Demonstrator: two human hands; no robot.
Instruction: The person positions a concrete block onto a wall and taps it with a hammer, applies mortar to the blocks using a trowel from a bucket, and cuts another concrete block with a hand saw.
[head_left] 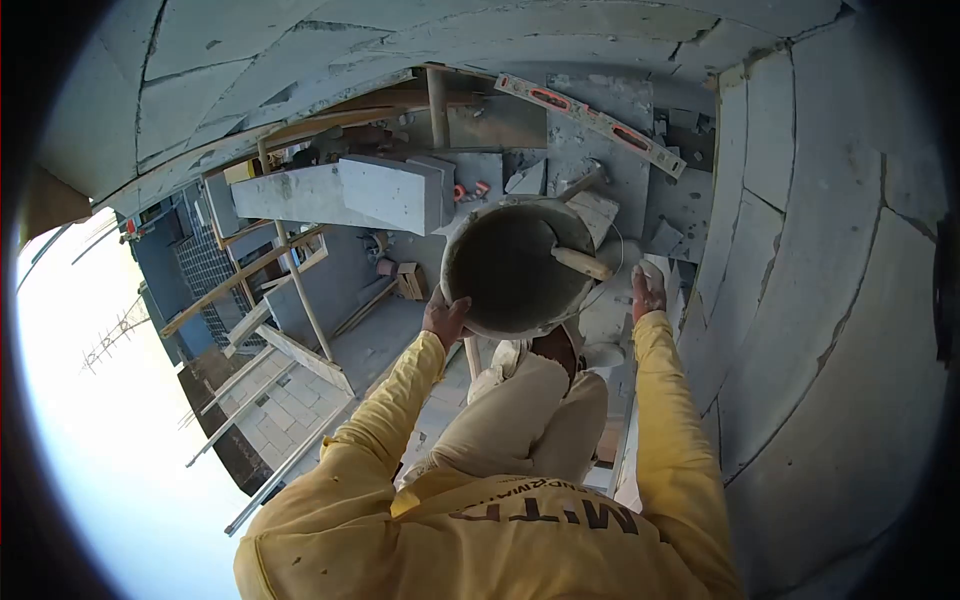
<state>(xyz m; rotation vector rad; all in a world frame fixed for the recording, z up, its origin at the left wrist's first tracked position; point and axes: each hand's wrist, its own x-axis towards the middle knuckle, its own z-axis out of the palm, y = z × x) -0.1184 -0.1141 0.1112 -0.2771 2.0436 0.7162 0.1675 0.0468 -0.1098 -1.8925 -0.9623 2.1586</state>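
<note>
A round bucket with grey mortar inside is in front of my body. My left hand grips its near left rim, thumb over the edge. Across the bucket's right rim lies a trowel, its wooden handle pointing right and its blade inside. A thin wire bail loops out on the right side. My right hand is to the right of the bucket, apart from its rim, with fingers curled; what they hold, if anything, I cannot make out.
A spirit level lies beyond the bucket on grey boards. Pale blocks rest at the left of it. A block wall rises close on my right. Wooden braces and a paved floor are below left.
</note>
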